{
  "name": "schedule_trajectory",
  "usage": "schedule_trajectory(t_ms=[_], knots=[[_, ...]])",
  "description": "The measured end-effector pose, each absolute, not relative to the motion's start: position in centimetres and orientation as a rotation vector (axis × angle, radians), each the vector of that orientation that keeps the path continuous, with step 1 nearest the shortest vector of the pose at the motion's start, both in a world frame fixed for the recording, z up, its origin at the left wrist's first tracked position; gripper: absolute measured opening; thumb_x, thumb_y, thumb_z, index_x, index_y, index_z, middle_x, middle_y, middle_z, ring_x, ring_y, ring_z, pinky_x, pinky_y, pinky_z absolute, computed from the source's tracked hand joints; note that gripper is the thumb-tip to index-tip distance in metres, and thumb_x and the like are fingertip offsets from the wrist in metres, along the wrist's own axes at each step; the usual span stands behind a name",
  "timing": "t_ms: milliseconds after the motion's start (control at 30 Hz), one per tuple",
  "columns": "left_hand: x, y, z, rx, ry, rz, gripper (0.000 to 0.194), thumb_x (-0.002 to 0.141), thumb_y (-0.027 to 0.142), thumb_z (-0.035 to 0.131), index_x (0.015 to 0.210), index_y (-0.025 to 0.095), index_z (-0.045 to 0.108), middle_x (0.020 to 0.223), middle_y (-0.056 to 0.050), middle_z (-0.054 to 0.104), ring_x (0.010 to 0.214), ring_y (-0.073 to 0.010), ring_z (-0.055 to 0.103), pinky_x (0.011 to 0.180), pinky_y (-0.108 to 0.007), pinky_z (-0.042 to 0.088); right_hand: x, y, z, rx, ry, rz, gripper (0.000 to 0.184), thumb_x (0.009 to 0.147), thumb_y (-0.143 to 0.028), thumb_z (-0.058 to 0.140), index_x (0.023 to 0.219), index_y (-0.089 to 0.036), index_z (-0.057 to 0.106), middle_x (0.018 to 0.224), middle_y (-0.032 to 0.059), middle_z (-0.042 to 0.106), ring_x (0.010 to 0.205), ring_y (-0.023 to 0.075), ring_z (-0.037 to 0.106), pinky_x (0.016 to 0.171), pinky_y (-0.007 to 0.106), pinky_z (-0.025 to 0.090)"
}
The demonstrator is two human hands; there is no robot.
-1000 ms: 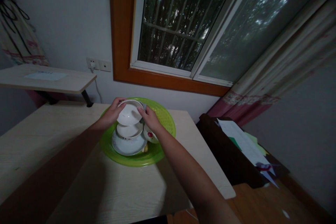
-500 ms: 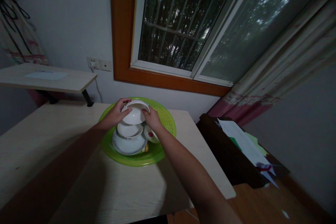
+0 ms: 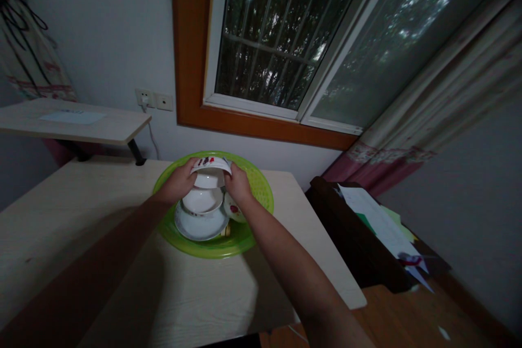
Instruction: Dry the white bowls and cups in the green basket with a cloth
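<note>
Between my two hands is a white bowl (image 3: 211,163) with a red and dark pattern on its outside, tilted so its opening faces me. My left hand (image 3: 180,180) grips its left side and my right hand (image 3: 237,182) its right side. Just below it, a second white bowl (image 3: 203,201) rests on a white plate (image 3: 201,227). A bowl with a red flower (image 3: 234,210) leans beside them, under my right hand. All this is in or over a green plastic basin (image 3: 261,196). A small yellowish item (image 3: 225,230) shows partly by the plate.
The basin stands on a pale wooden table (image 3: 196,293) by the wall. A raised shelf (image 3: 122,129) with a paper on it stands at the left. Beyond the table's right edge is a dark brown piece of furniture (image 3: 346,234) with papers (image 3: 383,225) on top.
The held bowl has tipped further over, so its patterned outside now shows along the top. Both hands have turned with it and moved slightly.
</note>
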State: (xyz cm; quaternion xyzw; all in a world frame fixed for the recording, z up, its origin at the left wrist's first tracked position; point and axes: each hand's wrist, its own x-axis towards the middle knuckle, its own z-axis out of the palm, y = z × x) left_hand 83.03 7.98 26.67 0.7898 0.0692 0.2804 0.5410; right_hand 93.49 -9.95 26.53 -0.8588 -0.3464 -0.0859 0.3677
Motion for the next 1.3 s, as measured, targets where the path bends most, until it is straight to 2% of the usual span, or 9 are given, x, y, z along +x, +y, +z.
schedule_trajectory(t_ms=[133,233,467,667,833,967,1067,1200,1300], knots=[[83.1,8.3,26.0,2.112,0.147,0.659,0.055,0.074,0.011,0.059,0.127,0.023,0.068,0.125,-0.010,0.073,0.123,-0.0316,0.064,0.115,-0.043,0.045,92.6,-10.3,27.4,-2.230,-1.014,-0.311,0.048,0.095,-0.009,0.050,0.140,-0.019,0.060,0.135,0.0123,0.071,0.117,0.0238,0.069,0.104,0.034,0.052],[83.0,8.4,25.9,2.353,0.169,0.638,0.062,0.079,0.009,0.052,0.139,0.019,0.060,0.133,-0.011,0.070,0.127,-0.0290,0.063,0.115,-0.043,0.046,92.0,-10.2,27.8,-2.285,-1.004,-0.324,0.052,0.095,-0.008,0.049,0.145,-0.019,0.056,0.138,0.0128,0.070,0.117,0.0236,0.069,0.105,0.034,0.051],[82.6,7.9,26.8,2.527,0.189,0.711,0.065,0.083,0.007,0.045,0.145,0.016,0.057,0.142,-0.013,0.067,0.130,-0.0276,0.063,0.116,-0.043,0.046,92.5,-9.7,27.3,-2.348,-0.867,-0.200,0.033,0.094,-0.010,0.051,0.122,-0.016,0.067,0.111,0.0130,0.078,0.100,0.0252,0.073,0.091,0.032,0.055],[82.9,8.2,26.7,2.503,0.173,0.780,0.051,0.092,0.017,0.047,0.141,0.018,0.060,0.141,-0.011,0.068,0.129,-0.0269,0.064,0.116,-0.041,0.046,93.9,-9.5,26.2,-2.246,-0.795,-0.144,0.031,0.096,-0.012,0.050,0.119,-0.015,0.070,0.112,0.0120,0.078,0.102,0.0236,0.073,0.094,0.031,0.055],[83.4,8.6,26.2,2.483,0.229,0.683,0.047,0.089,0.017,0.048,0.133,0.017,0.064,0.131,-0.013,0.072,0.122,-0.0280,0.068,0.110,-0.041,0.050,94.2,-9.5,26.0,-2.172,-0.826,-0.142,0.032,0.095,-0.011,0.051,0.118,-0.018,0.072,0.113,0.0097,0.078,0.105,0.0222,0.072,0.097,0.031,0.054],[83.1,8.6,26.3,2.444,0.217,0.655,0.053,0.086,0.014,0.047,0.136,0.016,0.061,0.129,-0.014,0.073,0.121,-0.0284,0.068,0.107,-0.041,0.052,93.8,-9.7,26.2,-2.251,-0.845,-0.166,0.030,0.095,-0.012,0.051,0.117,-0.017,0.071,0.112,0.0112,0.078,0.103,0.0235,0.072,0.096,0.032,0.055],[82.9,8.5,26.2,2.452,0.232,0.648,0.058,0.084,0.013,0.048,0.141,0.016,0.058,0.130,-0.013,0.073,0.121,-0.0285,0.068,0.106,-0.042,0.053,93.2,-9.9,26.6,-2.267,-0.935,-0.219,0.036,0.095,-0.012,0.050,0.127,-0.016,0.067,0.120,0.0129,0.076,0.109,0.0246,0.071,0.099,0.034,0.054],[82.8,8.5,26.1,2.502,0.187,0.666,0.064,0.079,0.008,0.048,0.142,0.016,0.058,0.135,-0.013,0.070,0.125,-0.0281,0.066,0.111,-0.042,0.050,92.2,-10.1,27.5,-2.360,-1.061,-0.322,0.053,0.098,-0.012,0.047,0.150,-0.018,0.052,0.140,0.0150,0.068,0.117,0.0259,0.069,0.104,0.038,0.053],[82.7,8.5,26.1,2.528,0.175,0.670,0.064,0.078,0.007,0.047,0.140,0.018,0.060,0.132,-0.012,0.072,0.123,-0.0271,0.067,0.111,-0.041,0.050,91.4,-10.1,28.1,-2.395,-1.183,-0.407,0.055,0.100,-0.013,0.041,0.155,-0.019,0.048,0.150,0.0148,0.061,0.126,0.0270,0.065,0.107,0.040,0.052]])
